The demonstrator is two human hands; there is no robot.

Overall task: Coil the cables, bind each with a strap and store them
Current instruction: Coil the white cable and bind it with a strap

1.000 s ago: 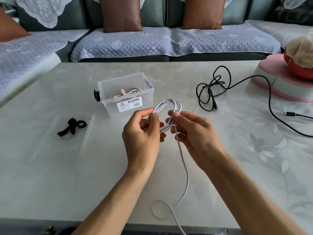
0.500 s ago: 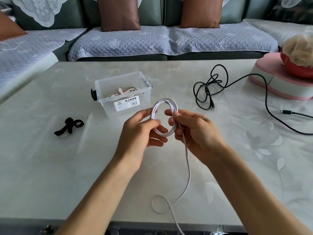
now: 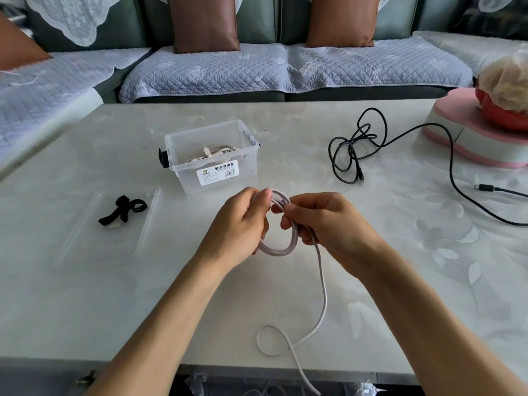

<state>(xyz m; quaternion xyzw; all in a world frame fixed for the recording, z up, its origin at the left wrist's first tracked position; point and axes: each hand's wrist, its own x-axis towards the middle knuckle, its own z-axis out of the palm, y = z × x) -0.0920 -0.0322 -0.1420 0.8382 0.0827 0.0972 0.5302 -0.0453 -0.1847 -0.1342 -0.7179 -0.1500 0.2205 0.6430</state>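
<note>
A white cable (image 3: 321, 278) is partly wound into a small coil held above the table's middle. My left hand (image 3: 240, 227) pinches the coil's left side and my right hand (image 3: 328, 221) grips its right side. The loose tail runs down from my right hand, loops near the front edge and hangs off the table. A black strap (image 3: 123, 210) lies on a clear lid (image 3: 148, 224) at the left. A clear storage box (image 3: 211, 155) behind my hands holds a bound beige cable. A black cable (image 3: 354, 150) lies tangled at the right.
A pink and white heart-shaped box (image 3: 468, 138) with a red bowl on top stands at the far right. A black plug end (image 3: 485, 187) lies near it. A sofa with brown cushions runs behind the table.
Both hands have turned another loop onto the coil. The coil now hangs lower between my hands, and the tail on the table is shorter.
</note>
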